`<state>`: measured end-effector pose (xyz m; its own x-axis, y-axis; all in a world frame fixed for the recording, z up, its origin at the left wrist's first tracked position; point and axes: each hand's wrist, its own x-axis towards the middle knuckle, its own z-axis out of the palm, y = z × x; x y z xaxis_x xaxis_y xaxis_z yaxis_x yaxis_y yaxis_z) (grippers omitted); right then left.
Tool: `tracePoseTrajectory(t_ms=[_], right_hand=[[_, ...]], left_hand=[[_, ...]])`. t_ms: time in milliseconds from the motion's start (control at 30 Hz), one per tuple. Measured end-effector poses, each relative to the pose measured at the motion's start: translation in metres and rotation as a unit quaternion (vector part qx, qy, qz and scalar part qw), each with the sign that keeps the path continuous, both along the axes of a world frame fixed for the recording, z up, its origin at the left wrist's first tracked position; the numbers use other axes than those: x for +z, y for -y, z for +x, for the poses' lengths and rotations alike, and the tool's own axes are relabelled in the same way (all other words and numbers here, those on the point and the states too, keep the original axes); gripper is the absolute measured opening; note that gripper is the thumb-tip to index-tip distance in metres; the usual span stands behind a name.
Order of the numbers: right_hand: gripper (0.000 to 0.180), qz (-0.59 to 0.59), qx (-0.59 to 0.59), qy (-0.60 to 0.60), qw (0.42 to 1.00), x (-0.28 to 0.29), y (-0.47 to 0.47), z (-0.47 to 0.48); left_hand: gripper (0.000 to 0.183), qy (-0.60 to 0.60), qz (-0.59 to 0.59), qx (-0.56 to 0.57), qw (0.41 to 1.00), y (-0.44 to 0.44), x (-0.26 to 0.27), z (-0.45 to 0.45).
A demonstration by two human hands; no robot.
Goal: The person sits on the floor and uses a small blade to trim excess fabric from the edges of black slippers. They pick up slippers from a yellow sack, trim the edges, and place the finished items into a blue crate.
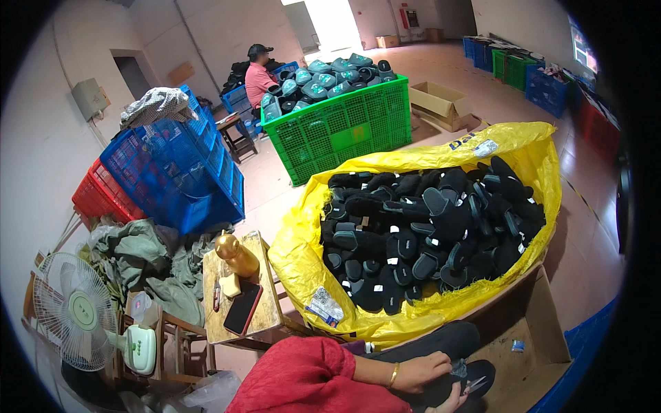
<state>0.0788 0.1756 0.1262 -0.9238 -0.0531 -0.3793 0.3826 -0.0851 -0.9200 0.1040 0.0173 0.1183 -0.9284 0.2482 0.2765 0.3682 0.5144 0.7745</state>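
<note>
Low in the head view, my left hand, below a gold bracelet and a red sleeve, pinches a small blue-grey piece on a dark item that looks like a slipper. My right hand, partly cut off by the bottom edge, is closed around small metal snips or scissors, their pointed blades showing past the fingers. Both hands are close together over my dark-clothed lap. Just beyond lies a large yellow woven sack, spread wide around a heap of black slippers, several with white tags.
A wooden stool at left bears a phone, a gold bottle and a cutter. A fan stands beyond it. Behind the sack are a green crate of slippers, blue crates and a seated person.
</note>
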Motion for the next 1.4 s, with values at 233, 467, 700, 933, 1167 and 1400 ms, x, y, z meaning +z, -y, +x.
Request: tracePoseTrajectory(t_ms=[233,467,700,933,1167,1400], right_hand=[[0.036,-0.057,-0.010,0.032,0.998,-0.011,0.000,-0.014],[0.035,0.060,0.056,-0.086,0.993,-0.015,-0.009,-0.033],[0.034,0.050,0.081,-0.049,0.994,-0.030,-0.019,-0.044],[0.060,0.023,0.343,0.022,0.939,0.009,-0.043,-0.057],[0.048,0.001,0.304,0.164,0.938,0.014,-0.032,-0.049],[0.033,0.036,0.203,-0.029,0.978,-0.019,-0.005,-0.023]], left_hand=[[0.061,-0.007,0.028,0.029,0.999,-0.002,-0.003,0.001],[0.048,-0.026,0.020,0.084,0.996,-0.024,-0.022,-0.005],[0.045,-0.097,0.015,0.107,0.989,-0.020,-0.020,0.006],[0.044,-0.099,-0.068,0.089,0.989,-0.006,-0.025,-0.005],[0.054,-0.072,-0.009,0.097,0.993,-0.004,-0.030,0.002],[0.040,-0.009,0.048,0.145,0.988,-0.003,-0.039,0.010]])
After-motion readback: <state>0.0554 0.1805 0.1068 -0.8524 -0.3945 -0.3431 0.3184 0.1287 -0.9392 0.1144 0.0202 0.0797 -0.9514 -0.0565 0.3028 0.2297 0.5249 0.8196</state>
